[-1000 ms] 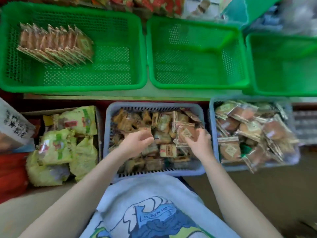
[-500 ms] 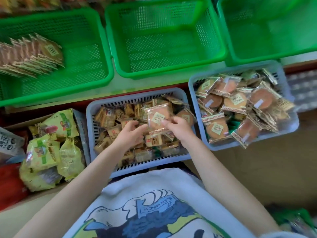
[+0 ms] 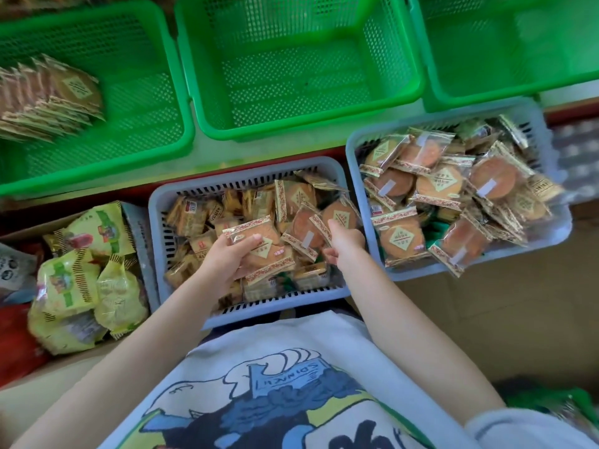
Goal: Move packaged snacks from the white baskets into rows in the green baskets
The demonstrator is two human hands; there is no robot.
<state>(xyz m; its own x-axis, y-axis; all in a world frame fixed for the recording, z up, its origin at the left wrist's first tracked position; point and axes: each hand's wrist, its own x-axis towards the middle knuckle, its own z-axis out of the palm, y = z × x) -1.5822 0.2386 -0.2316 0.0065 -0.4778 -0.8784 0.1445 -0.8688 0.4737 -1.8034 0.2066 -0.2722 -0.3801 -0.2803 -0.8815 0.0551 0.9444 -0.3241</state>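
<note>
A: What are the hands doing at the centre of the frame?

B: The left hand (image 3: 227,259) is gripping a clear-wrapped round golden cake packet with patterned end strips (image 3: 261,246), fingers curled over its upper left edge and thumb beneath. It is hovering over the middle pale grey slotted plastic basket (image 3: 163,202).

A: And the other one?

B: The right hand (image 3: 345,244) is pinching a second clear packet holding a browner round cake (image 3: 304,226), just right of the first; the two packets are nearly touching. That hand's fingers are curling around the packet's right edge.

A: What is lying in that grey basket?

B: A loose heap of small square tan-wrapped biscuits (image 3: 194,217), plus a few round cake packets toward its upper right corner.

A: Anything to the right?

B: A second pale grey plastic basket (image 3: 351,153), sitting at centre right and piled with more clear-wrapped round cakes (image 3: 437,186), some spilling over its lower rim.

A: Where are the green ones?

B: Across the top. The left bright green perforated plastic basket (image 3: 175,76) is holding a slanted row of cake packets (image 3: 48,95) standing on edge at the upper left. The middle green basket (image 3: 418,69) and the right green basket (image 3: 434,89) are showing only bare mesh floors.

A: And the lower left?

B: Yellow-green snack bags (image 3: 84,277) are bunching together in a box there. A white printed shirt (image 3: 275,384) is filling the bottom of the frame.
</note>
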